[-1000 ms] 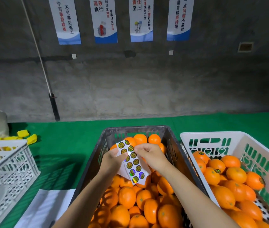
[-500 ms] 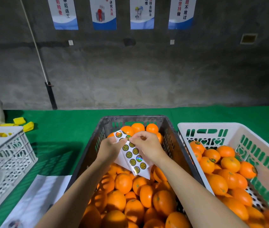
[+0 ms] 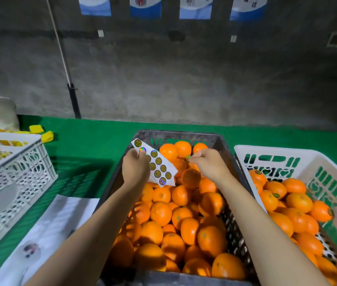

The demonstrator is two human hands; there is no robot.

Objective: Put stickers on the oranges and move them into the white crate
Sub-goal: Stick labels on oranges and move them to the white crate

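The right hand [image 3: 208, 164], fingers curled, pinches a single small sticker [image 3: 188, 158] at its fingertips, just above the heaped oranges [image 3: 175, 215] in the dark crate [image 3: 233, 228]; the sticker is partly hidden and its face cannot be read. The nearest fruit lies directly below and slightly toward the person from that hand: an orange [image 3: 191, 178] at the top of the heap, just beside the wrist. By judgement, the coming move is a short downward press of the sticker onto that fruit, so the right hand is the better placed of the two. The left hand [image 3: 135, 170] grips the sticker sheet [image 3: 159, 168], whose long axis runs diagonally from upper left, above the far rim of the dark crate, to lower right, its lower corner hanging near the same orange. The sheet is the one thing likely to intrude on the press and may need to stay lifted. The white crate [image 3: 277, 150], the destination, stands to the right, touching or just beside the dark crate, and holds oranges, several visibly bearing stickers. The shared wall between the two crates is the obstacle a labelled fruit must clear. A second white crate [image 3: 19, 172] stands well apart on the left of the green desk [image 3: 93, 145], with white paper [image 3: 56, 223] lying between it and the dark crate and yellow pieces [image 3: 41, 133] behind it.
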